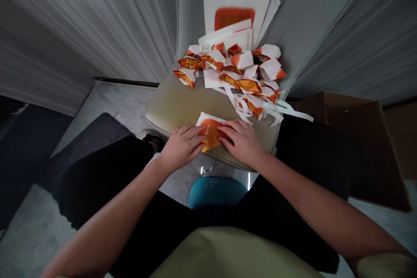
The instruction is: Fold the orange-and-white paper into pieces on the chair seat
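A sheet of white, orange and gold paper [212, 134] lies partly folded at the front edge of the padded chair seat [176, 100]. My left hand [184, 145] grips its left side, the fingers bent over the paper. On the right side, the fingers of my right hand [241, 141] hold the same sheet. Behind it, a pile of folded orange, gold and white paper pieces [249, 84] covers the back of the seat. White paper strips [276, 110] trail from the pile's right front.
Flat white sheets with an orange patch [233, 2] lean on the chair back. An open cardboard box [374, 156] stands at the right. A teal stool [216, 191] is below the seat's front edge, between my legs. Grey curtains hang on both sides.
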Action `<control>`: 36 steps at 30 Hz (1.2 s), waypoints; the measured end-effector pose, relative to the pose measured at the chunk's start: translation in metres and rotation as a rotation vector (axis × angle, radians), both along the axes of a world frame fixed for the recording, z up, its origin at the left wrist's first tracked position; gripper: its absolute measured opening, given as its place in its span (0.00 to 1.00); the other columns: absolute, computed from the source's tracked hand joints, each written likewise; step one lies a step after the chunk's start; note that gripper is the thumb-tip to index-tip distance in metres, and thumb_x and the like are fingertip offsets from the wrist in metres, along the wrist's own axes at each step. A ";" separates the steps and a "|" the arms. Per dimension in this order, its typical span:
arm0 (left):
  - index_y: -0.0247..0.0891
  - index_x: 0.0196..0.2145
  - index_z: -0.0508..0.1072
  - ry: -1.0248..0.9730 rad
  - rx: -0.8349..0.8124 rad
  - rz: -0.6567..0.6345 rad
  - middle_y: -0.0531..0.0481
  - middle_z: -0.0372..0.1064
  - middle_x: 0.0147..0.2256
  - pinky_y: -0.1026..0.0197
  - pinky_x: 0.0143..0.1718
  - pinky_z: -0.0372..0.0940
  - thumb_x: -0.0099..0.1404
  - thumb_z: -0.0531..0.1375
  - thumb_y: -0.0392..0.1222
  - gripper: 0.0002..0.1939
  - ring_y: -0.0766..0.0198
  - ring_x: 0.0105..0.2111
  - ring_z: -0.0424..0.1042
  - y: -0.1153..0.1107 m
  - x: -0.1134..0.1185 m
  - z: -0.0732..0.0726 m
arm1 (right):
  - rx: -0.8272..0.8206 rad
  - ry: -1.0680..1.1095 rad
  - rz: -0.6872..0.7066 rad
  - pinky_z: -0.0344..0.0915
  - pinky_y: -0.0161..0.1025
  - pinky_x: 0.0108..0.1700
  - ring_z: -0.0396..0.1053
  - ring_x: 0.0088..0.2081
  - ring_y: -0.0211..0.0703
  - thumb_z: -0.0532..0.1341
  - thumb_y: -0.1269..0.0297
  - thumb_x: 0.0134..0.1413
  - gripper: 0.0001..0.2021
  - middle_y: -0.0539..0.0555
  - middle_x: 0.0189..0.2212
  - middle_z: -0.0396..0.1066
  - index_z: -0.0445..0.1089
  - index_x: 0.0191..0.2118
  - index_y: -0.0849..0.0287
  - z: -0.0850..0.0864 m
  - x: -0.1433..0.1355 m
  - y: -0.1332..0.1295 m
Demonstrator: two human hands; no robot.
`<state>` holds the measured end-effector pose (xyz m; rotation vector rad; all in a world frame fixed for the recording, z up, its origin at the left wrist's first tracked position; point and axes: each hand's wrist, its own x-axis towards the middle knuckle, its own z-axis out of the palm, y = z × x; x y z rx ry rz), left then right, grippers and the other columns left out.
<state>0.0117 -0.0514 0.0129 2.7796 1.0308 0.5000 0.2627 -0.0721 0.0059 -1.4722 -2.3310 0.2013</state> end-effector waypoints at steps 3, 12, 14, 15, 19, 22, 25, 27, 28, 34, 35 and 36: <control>0.43 0.49 0.78 0.064 0.020 -0.001 0.43 0.75 0.53 0.48 0.46 0.70 0.73 0.59 0.47 0.12 0.51 0.47 0.75 -0.013 0.001 0.005 | 0.002 0.025 0.032 0.65 0.56 0.58 0.66 0.62 0.56 0.59 0.65 0.68 0.15 0.55 0.58 0.75 0.76 0.56 0.53 -0.003 0.005 0.004; 0.42 0.57 0.72 0.158 0.054 -0.180 0.38 0.64 0.64 0.43 0.59 0.65 0.70 0.64 0.48 0.20 0.45 0.63 0.64 -0.017 0.004 0.000 | -0.125 0.040 0.234 0.57 0.64 0.68 0.58 0.70 0.55 0.55 0.80 0.63 0.23 0.47 0.62 0.73 0.78 0.52 0.48 -0.004 0.003 0.034; 0.42 0.54 0.74 0.138 0.089 -0.147 0.40 0.69 0.61 0.45 0.56 0.66 0.71 0.61 0.45 0.15 0.47 0.60 0.68 -0.018 0.007 -0.002 | -0.068 0.082 0.205 0.61 0.61 0.66 0.61 0.68 0.55 0.55 0.78 0.64 0.20 0.49 0.61 0.73 0.78 0.52 0.50 0.003 0.001 0.030; 0.42 0.52 0.75 0.126 0.107 -0.117 0.40 0.71 0.58 0.46 0.54 0.67 0.72 0.60 0.44 0.13 0.47 0.58 0.69 -0.019 0.009 -0.004 | -0.025 0.115 0.195 0.63 0.58 0.65 0.63 0.66 0.54 0.55 0.76 0.65 0.19 0.51 0.60 0.74 0.78 0.52 0.51 0.007 0.001 0.025; 0.38 0.52 0.76 0.119 0.156 0.051 0.37 0.73 0.56 0.46 0.48 0.70 0.71 0.60 0.46 0.15 0.45 0.53 0.73 -0.026 0.019 -0.006 | 0.075 0.187 0.236 0.67 0.52 0.60 0.69 0.58 0.51 0.59 0.66 0.68 0.13 0.54 0.52 0.78 0.77 0.52 0.53 0.021 0.005 0.000; 0.37 0.52 0.76 0.113 0.161 0.142 0.38 0.73 0.56 0.46 0.47 0.69 0.70 0.60 0.46 0.16 0.44 0.52 0.73 -0.028 0.024 -0.005 | -0.007 0.101 0.257 0.67 0.56 0.60 0.67 0.61 0.56 0.64 0.63 0.63 0.17 0.56 0.56 0.76 0.74 0.57 0.53 0.020 0.011 -0.009; 0.38 0.50 0.77 0.058 0.146 0.180 0.41 0.76 0.53 0.48 0.45 0.69 0.70 0.60 0.44 0.13 0.47 0.49 0.75 -0.026 0.024 -0.004 | -0.043 0.024 0.246 0.67 0.58 0.60 0.65 0.62 0.59 0.67 0.64 0.60 0.20 0.58 0.58 0.74 0.73 0.58 0.56 0.013 0.015 -0.008; 0.39 0.46 0.78 0.000 0.132 0.199 0.43 0.78 0.51 0.49 0.44 0.70 0.70 0.60 0.43 0.10 0.49 0.47 0.76 -0.024 0.023 -0.003 | -0.033 0.011 0.265 0.66 0.58 0.60 0.65 0.63 0.60 0.68 0.63 0.60 0.19 0.59 0.58 0.74 0.74 0.56 0.58 0.010 0.015 -0.006; 0.39 0.44 0.78 -0.024 0.125 0.201 0.44 0.78 0.50 0.50 0.44 0.70 0.70 0.60 0.42 0.09 0.50 0.47 0.77 -0.023 0.022 -0.003 | -0.024 0.016 0.277 0.66 0.58 0.60 0.65 0.63 0.60 0.68 0.62 0.60 0.18 0.59 0.57 0.74 0.74 0.55 0.58 0.009 0.014 -0.005; 0.38 0.44 0.78 -0.025 0.074 0.129 0.42 0.77 0.52 0.49 0.47 0.71 0.69 0.62 0.40 0.07 0.50 0.48 0.77 -0.017 0.016 0.001 | 0.007 0.114 0.258 0.68 0.52 0.54 0.71 0.55 0.53 0.61 0.63 0.67 0.08 0.57 0.49 0.78 0.78 0.43 0.57 0.008 0.008 -0.005; 0.38 0.44 0.78 -0.026 0.053 0.114 0.42 0.77 0.52 0.49 0.47 0.71 0.70 0.62 0.40 0.07 0.50 0.49 0.77 -0.016 0.014 0.002 | 0.002 0.128 0.246 0.68 0.51 0.53 0.71 0.53 0.52 0.61 0.63 0.68 0.08 0.56 0.48 0.79 0.78 0.42 0.57 0.008 0.007 -0.004; 0.38 0.44 0.78 -0.031 0.028 0.099 0.42 0.77 0.53 0.49 0.48 0.71 0.71 0.62 0.42 0.07 0.50 0.50 0.76 -0.014 0.011 0.004 | -0.006 0.139 0.233 0.68 0.50 0.52 0.72 0.52 0.51 0.61 0.64 0.68 0.08 0.56 0.47 0.79 0.78 0.42 0.57 0.007 0.006 -0.004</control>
